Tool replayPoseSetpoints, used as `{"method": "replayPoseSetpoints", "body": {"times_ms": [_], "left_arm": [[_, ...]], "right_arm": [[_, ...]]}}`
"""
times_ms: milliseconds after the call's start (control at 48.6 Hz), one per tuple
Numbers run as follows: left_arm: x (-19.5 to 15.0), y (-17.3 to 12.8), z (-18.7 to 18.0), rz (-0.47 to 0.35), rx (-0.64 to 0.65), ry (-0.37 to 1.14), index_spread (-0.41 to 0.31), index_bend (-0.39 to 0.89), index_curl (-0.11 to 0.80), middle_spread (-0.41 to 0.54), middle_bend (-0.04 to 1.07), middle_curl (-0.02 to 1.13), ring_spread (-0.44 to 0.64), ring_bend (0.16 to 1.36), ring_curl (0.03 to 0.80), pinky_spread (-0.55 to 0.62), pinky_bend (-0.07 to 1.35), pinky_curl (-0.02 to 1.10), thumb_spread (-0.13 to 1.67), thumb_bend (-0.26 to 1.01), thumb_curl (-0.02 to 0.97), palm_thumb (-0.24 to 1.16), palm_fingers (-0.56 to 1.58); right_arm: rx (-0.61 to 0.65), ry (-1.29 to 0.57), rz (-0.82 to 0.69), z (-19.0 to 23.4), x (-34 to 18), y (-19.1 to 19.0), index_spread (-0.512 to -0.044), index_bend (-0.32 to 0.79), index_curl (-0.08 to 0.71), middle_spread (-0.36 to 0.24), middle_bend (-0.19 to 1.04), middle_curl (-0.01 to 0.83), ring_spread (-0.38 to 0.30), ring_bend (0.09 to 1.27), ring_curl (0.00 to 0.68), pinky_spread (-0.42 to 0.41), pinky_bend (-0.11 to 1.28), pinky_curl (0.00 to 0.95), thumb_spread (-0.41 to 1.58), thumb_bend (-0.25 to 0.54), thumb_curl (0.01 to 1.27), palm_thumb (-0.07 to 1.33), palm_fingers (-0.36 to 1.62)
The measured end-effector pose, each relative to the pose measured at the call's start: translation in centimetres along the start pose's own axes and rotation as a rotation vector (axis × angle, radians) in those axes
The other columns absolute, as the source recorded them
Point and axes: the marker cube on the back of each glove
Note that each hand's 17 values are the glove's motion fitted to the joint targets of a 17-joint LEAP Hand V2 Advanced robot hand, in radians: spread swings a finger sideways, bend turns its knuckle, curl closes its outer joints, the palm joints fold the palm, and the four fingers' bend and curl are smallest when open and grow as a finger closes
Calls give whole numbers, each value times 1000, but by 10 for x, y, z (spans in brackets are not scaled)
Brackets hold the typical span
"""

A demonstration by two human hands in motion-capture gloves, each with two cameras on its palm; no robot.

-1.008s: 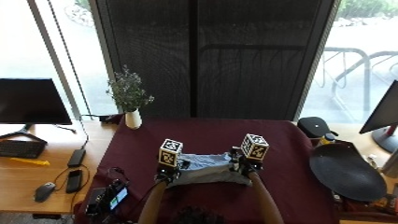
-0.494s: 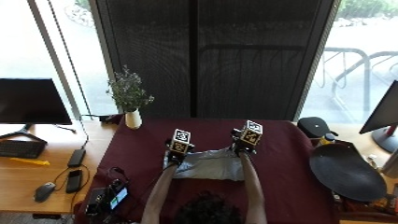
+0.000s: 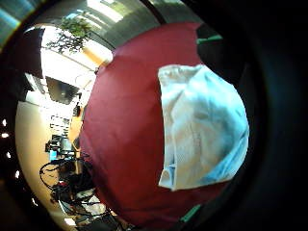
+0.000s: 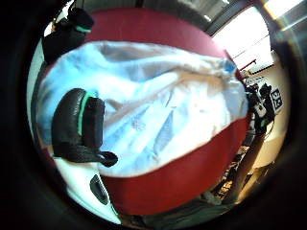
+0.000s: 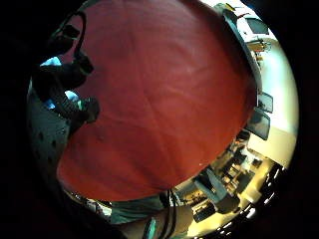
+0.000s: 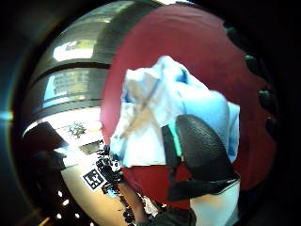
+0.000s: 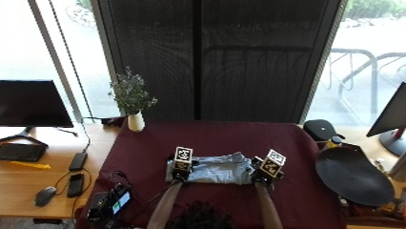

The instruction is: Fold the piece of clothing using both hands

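In the lower middle of the outside view we see the piece of clothing, a pale blue garment lying bunched in a wide strip on the dark red bench. Our left hand sits at its left end, thumb curled onto the cloth and pinching it. Our right hand sits at the right end, its thumb likewise pressed over the fabric edge, gripping it. Both forearms reach up from the frame's lower edge.
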Motion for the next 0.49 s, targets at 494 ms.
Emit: {"method": "replayPoseSetpoints", "body": {"times_ms": [494], "left_arm": [[15, 50, 41, -16, -413, 253, -148, 173, 410, -72, 170, 400, 86, 414, 360, 272, 293, 296, 1553, -7, 181, 298, 487]], "right_arm": [[103, -115, -74, 14, -34, -17, -295, 52, 56, -85, 225, 412, -130, 827, 448, -178, 874, 402, 1267, 101, 384, 744, 936]]}}
